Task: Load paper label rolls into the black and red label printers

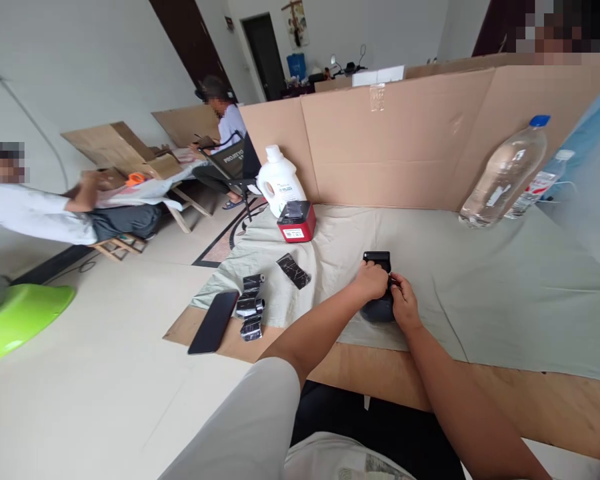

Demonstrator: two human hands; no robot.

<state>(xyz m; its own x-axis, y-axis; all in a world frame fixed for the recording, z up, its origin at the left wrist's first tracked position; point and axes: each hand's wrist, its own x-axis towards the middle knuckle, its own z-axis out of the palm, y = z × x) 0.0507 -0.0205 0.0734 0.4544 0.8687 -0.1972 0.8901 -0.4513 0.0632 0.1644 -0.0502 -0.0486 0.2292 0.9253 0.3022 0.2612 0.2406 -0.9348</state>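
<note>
Left hand [373, 279] and right hand [405, 300] met at a black device [379, 311], which rested on the pale cloth [445, 280] near the front edge of the surface [375, 367]. The left hand lay across its middle with fingers bent, and the right hand was partly closed at its right edge, thumb and fingers near together; whether either had a firm grip, or pinched some small part, could not be told. The left hand probably steadied the device for finer work by the right, and the cloth presumably kept it from sliding or scuffing. At left, a curled black strip [251, 307], a flat black piece [294, 271] and a phone [213, 323] lay apart from the device, the strip probably within easy reach. A red box [299, 227] and a white jug [281, 180] stood farther back, and two clear bottles [507, 170] leaned in view at right. A cardboard panel [395, 147] limited reach beyond the cloth; the left hand itself hid the device's middle. Beyond, a co-worker [35, 213] sat at another table.
</note>
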